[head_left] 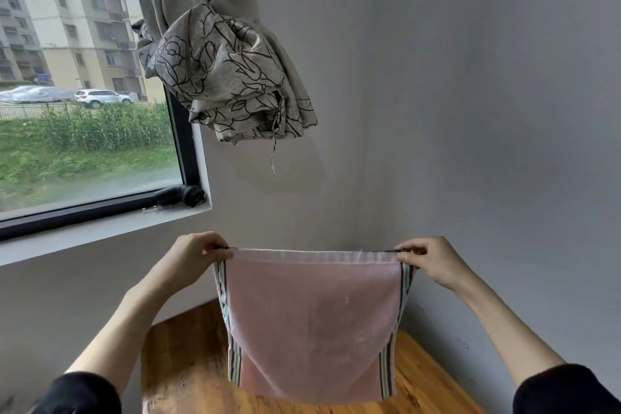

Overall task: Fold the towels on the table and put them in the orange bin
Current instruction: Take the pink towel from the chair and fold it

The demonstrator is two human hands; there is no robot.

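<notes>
A pink towel (pixel 312 319) with striped side borders hangs in the air in front of me, above the wooden table (pixel 178 366). My left hand (pixel 193 257) pinches its top left corner. My right hand (pixel 431 259) pinches the top right corner. The top edge is stretched taut between both hands, and the towel looks doubled over, its lower edge hanging just above the tabletop. The orange bin is not in view.
The table stands in a room corner with grey walls behind and to the right. A knotted patterned curtain (pixel 225 54) hangs above the towel. A window (pixel 84 77) lies at the left, with a small black object (pixel 179 196) on its sill.
</notes>
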